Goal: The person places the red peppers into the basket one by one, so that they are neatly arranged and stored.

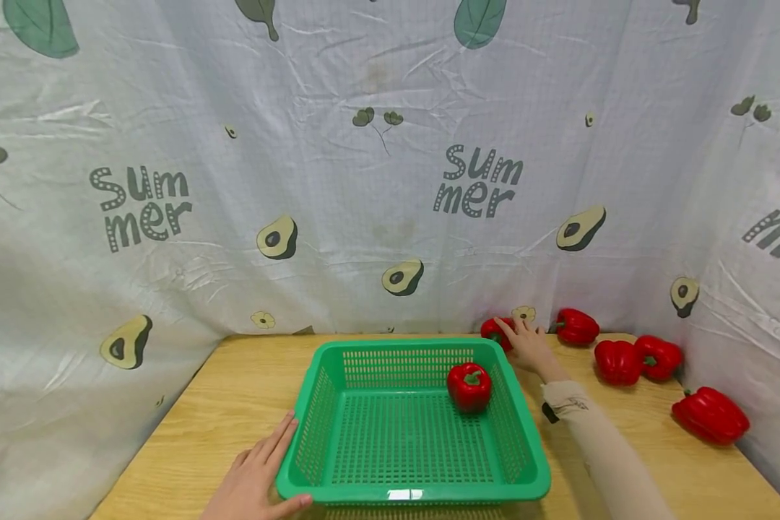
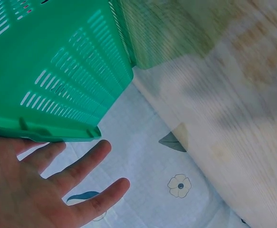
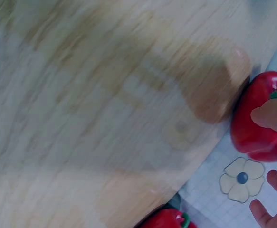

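Observation:
A green plastic basket [image 1: 403, 493] stands on the table in the head view, with one red bell pepper [image 1: 469, 388] inside near its right wall. My left hand [image 1: 250, 477] rests against its left front corner, fingers straight and spread along the rim; the left wrist view shows these fingers [image 2: 83, 167] at the basket's edge. Beyond the basket's back right corner, my right hand [image 1: 526, 343] grips another red bell pepper [image 1: 496, 332]. The right wrist view has the thumb [image 3: 271, 115] on this pepper's [image 3: 252, 121] side and two fingers held away from it.
Several more red bell peppers lie to the right: one [image 1: 576, 327] at the back curtain, a touching pair [image 1: 617, 362], and one [image 1: 711, 416] near the right edge. A printed curtain [image 1: 338, 180] borders the wooden table [image 1: 188, 433] at the back and sides.

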A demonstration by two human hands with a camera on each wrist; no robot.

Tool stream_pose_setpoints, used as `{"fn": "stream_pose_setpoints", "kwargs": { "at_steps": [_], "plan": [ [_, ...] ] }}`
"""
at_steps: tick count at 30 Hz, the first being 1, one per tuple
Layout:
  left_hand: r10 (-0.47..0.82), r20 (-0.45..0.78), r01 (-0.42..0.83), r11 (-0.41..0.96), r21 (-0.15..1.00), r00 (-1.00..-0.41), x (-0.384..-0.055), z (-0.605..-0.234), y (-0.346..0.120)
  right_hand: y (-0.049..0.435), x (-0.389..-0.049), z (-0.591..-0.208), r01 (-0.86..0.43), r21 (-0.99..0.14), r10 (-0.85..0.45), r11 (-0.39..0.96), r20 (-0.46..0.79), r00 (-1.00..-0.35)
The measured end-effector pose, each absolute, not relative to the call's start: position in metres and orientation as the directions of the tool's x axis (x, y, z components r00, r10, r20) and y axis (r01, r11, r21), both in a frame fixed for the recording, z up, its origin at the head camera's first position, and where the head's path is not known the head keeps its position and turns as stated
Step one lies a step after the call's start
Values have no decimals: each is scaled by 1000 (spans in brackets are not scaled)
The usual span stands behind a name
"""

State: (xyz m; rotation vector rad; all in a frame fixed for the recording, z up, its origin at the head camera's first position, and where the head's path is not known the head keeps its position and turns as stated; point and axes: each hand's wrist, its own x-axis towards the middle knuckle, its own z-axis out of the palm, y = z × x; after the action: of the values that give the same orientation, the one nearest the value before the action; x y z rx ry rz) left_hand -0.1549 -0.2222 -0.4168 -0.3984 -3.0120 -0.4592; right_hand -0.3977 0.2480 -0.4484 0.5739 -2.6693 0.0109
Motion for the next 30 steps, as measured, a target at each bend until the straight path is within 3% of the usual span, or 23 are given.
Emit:
{"fn": "stream_pose_setpoints", "kwargs": {
  "at_steps": [7, 22, 30],
  "plan": [
    [248, 132, 276, 916, 291, -960, -152, -420, -224, 248, -398, -453, -398, 132, -414, 908, 437, -798],
    [235, 131, 264, 916, 300, -963, -153, -420, -222, 252, -397, -456, -406, 60, -384, 912, 471, -794],
    [241, 112, 264, 914, 307, -964, -155, -419, -221, 261, -392, -458, -401, 90, -391, 912, 493, -777]
  ]
}}
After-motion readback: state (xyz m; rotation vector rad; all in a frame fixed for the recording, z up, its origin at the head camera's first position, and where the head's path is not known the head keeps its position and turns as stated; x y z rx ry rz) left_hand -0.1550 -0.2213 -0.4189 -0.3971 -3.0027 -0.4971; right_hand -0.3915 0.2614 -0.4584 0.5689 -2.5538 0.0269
